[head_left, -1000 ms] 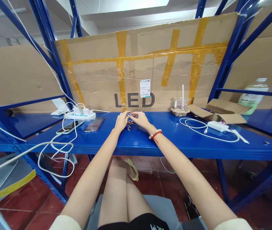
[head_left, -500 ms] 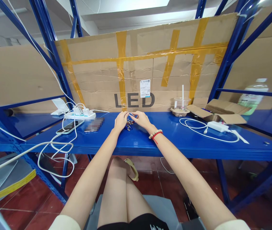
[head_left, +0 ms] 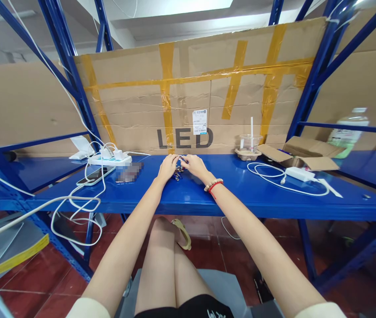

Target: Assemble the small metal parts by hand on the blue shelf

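Note:
My left hand (head_left: 168, 167) and my right hand (head_left: 195, 166) meet over the middle of the blue table (head_left: 207, 190), fingertips close together. Between them is a cluster of small shiny metal pieces (head_left: 178, 172), brownish and silvery, that looks like a bunch of keys or charms. A silvery curved part (head_left: 182, 160) at its top runs between the fingers of both hands. The lower pieces hang or lie just above the tabletop, beside my left hand. Both hands are closed in a pinch, and the fingers partly hide what they grip. A beaded bracelet (head_left: 213, 184) and a red cord are on my right wrist.
On the left lie a power strip (head_left: 110, 160) with white cables, a phone (head_left: 96, 176) and a blurred-out flat item (head_left: 130, 172). To the right are a plastic cup (head_left: 250, 143), an open cardboard box (head_left: 302, 152), and a white adapter (head_left: 299, 174). A taped cardboard sheet (head_left: 134, 110) stands behind.
The silvery part between my fingertips has turned slightly, and my right fingers have shifted a little around it. Both hands stay in the same place; the view has moved very slightly.

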`<state>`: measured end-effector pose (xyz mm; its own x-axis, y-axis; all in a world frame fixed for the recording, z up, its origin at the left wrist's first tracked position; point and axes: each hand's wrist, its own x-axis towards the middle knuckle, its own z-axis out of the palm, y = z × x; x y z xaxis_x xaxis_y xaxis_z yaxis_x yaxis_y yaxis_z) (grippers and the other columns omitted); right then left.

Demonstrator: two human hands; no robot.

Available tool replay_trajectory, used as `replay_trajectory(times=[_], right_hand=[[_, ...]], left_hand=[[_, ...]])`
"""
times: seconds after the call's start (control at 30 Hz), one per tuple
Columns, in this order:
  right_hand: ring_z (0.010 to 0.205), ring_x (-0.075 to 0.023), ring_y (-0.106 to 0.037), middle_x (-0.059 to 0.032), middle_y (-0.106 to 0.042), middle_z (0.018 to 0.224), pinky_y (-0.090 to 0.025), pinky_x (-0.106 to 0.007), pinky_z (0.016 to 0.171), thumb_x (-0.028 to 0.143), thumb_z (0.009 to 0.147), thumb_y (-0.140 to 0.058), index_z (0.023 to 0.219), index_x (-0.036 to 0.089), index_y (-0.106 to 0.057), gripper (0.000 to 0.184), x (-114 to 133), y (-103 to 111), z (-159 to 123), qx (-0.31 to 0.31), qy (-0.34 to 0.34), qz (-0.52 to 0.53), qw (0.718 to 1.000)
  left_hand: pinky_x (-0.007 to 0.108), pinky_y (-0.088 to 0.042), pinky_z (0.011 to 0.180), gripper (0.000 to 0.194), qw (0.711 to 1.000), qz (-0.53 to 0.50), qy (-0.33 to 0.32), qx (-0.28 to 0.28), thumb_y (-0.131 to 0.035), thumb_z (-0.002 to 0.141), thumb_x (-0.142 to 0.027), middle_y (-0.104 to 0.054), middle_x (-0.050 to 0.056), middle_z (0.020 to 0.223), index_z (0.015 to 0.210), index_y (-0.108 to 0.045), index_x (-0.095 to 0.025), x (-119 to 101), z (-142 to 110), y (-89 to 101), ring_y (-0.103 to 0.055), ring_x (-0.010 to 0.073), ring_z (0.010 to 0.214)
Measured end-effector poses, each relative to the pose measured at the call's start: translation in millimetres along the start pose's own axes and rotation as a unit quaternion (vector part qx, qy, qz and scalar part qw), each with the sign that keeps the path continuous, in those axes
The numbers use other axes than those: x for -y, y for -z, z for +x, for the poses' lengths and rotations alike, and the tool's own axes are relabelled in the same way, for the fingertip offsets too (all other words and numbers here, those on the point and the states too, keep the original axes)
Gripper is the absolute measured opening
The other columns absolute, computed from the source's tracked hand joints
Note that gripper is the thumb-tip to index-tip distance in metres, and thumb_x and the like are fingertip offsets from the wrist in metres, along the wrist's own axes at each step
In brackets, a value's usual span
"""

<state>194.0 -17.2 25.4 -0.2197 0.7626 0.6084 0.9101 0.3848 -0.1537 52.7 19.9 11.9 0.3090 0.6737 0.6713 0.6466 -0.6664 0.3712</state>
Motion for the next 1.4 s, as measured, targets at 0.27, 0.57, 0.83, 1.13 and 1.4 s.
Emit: replay_trajectory(times=[0.27,0.57,0.83,1.13,1.4], right_hand=[[0.07,-0.0145,-0.054,-0.0045,-0.063,0.081,-0.026,-0.023,0.053,0.033,0.089,-0.037,0.089,0.02,-0.063,0.029,-14.3,-4.9,-0.8,-0.045,-0.054,0.031,0.997],[0.073,-0.0149,-0.055,-0.0037,-0.063,0.084,-0.027,-0.023,0.054,0.036,0.089,-0.039,0.094,0.022,-0.064,0.03,-18.3,-8.3,-1.5,-0.033,-0.064,0.038,0.997],[0.078,-0.0164,-0.057,-0.0042,-0.064,0.088,-0.03,-0.023,0.056,0.038,0.089,-0.041,0.097,0.023,-0.065,0.03,-19.4,-10.3,-1.8,-0.028,-0.062,0.036,0.997],[0.082,-0.0201,-0.059,-0.0054,-0.066,0.091,-0.035,-0.025,0.06,0.039,0.088,-0.041,0.093,0.023,-0.065,0.029,-18.5,-7.1,-2.3,-0.032,-0.114,0.043,0.992],[0.084,-0.0199,-0.059,-0.0053,-0.066,0.089,-0.04,-0.027,0.071,0.041,0.091,-0.033,0.1,0.022,-0.059,0.033,-17.5,-1.1,-2.1,-0.088,-0.199,0.15,0.964]], left_hand=[[0.028,-0.042,0.086,0.023,0.998,-0.044,-0.002,-0.033,-0.042,0.086,-0.026,-0.062,0.007,0.097,0.096,-0.06,-0.016,8.7,1.1,-2.9,-0.056,0.0159,0.092],[0.036,-0.038,0.084,0.017,0.994,0.095,0.033,0.038,-0.058,0.075,-0.022,-0.062,0.004,0.09,0.086,-0.069,-0.027,5.0,-5.3,3.2,-0.054,0.0212,0.091],[0.047,-0.031,0.089,0.046,0.993,0.114,0.019,0.035,-0.037,0.072,0.001,-0.063,0.006,0.095,0.085,-0.07,-0.027,6.8,-9.7,2.3,-0.047,0.0256,0.095],[0.033,-0.044,0.084,0.036,0.995,0.077,0.066,-0.012,-0.047,0.077,-0.011,-0.063,0.004,0.105,0.107,-0.062,-0.026,9.7,-4.6,2.4,-0.056,0.0221,0.098],[0.032,-0.044,0.081,0.033,0.997,0.02,0.073,-0.002,-0.052,0.082,-0.027,-0.065,0.006,0.105,0.114,-0.058,-0.023,0.3,-3.2,3.7,-0.058,0.0223,0.097]])
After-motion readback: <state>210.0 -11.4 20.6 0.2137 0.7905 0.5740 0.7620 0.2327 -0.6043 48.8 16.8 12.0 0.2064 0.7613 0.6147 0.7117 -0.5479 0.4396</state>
